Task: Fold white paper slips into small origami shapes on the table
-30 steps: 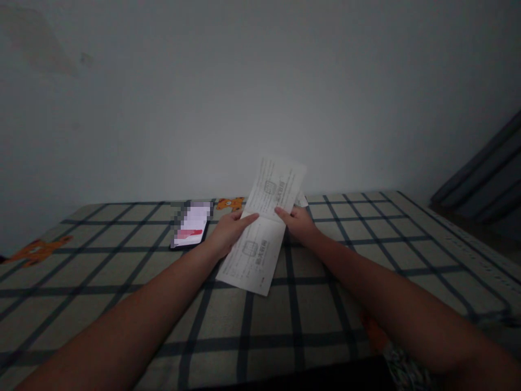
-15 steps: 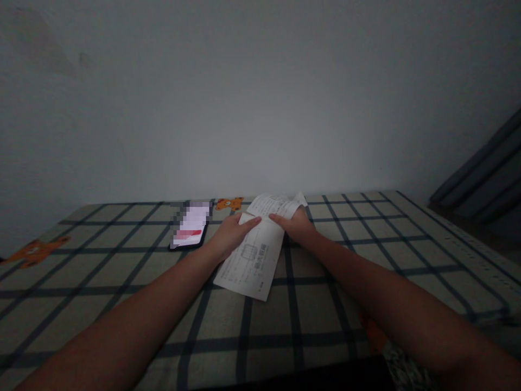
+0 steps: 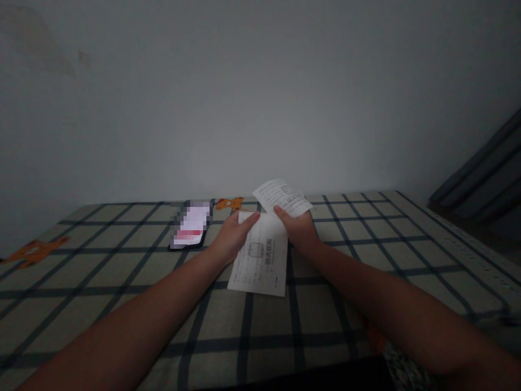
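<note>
A white printed sheet of paper lies on the checked bedsheet, bent at a fold near its far end. My left hand pinches the fold from the left, thumb on top. From the right, my right hand grips the same fold. The far half of the sheet curls back over my right hand and away from me. Both hands are closed on the paper.
A phone with a lit screen lies left of my left hand. Orange bear prints mark the sheet near the wall. A dark slanted board leans at the right. A plain wall stands close behind.
The far half of the sheet stood upright, then dropped back away from me over my right hand. The near half turned slightly and slid a little to the right.
</note>
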`<state>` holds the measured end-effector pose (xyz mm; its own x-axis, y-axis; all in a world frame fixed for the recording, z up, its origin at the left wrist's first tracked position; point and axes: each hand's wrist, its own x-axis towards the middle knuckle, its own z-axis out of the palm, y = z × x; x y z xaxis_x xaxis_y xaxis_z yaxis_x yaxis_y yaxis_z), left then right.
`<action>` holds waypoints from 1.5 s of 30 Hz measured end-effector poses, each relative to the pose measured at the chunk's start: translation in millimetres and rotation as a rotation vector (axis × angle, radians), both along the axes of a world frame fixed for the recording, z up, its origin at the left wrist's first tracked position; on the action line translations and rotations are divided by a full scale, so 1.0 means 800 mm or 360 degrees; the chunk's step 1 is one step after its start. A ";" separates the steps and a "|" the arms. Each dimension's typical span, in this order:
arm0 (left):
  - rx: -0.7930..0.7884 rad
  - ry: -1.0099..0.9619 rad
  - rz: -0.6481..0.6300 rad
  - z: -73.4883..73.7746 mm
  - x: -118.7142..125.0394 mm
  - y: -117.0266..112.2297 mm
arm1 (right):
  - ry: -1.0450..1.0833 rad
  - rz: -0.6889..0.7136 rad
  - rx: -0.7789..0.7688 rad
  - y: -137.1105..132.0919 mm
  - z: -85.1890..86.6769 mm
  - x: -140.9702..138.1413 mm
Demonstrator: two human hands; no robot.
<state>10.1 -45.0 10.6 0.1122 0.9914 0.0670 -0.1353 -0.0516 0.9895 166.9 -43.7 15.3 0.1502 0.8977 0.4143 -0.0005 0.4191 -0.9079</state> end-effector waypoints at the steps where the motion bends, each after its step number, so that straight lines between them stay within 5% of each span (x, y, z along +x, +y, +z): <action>1: -0.0007 -0.0008 0.0001 0.001 0.001 -0.001 | -0.0006 -0.0037 -0.0021 -0.001 0.001 0.000; 9: -0.0071 -0.0102 -0.0034 0.005 0.001 -0.003 | -0.0010 -0.0210 -0.0101 0.004 0.001 0.007; 16: -0.0083 -0.0002 -0.0061 0.003 -0.006 0.005 | 0.0225 0.0000 -0.0192 0.022 0.006 0.022; 28: 0.0804 0.1565 0.0724 0.000 -0.033 0.028 | -0.0299 0.0196 -0.0016 0.010 -0.002 0.019; 30: 0.0956 0.1725 0.0642 0.004 -0.027 0.016 | -0.0433 0.0154 0.0087 0.010 -0.002 0.020; 33: 0.0992 0.1674 0.0187 0.003 -0.013 -0.008 | -0.0627 0.0084 0.0248 0.011 0.000 0.023; 36: 0.0973 0.1619 -0.0027 -0.007 0.001 -0.028 | -0.0719 0.0024 0.0294 0.014 0.001 0.024; 45: 0.0864 0.2047 -0.0122 -0.026 0.009 -0.039 | -0.1039 -0.0065 0.0294 0.016 -0.009 0.022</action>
<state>17.2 -76.1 -10.2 0.4396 0.8638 0.2459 0.8210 -0.4976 0.2800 184.8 -30.9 8.1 -0.1505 0.8023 0.5776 0.5425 0.5554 -0.6302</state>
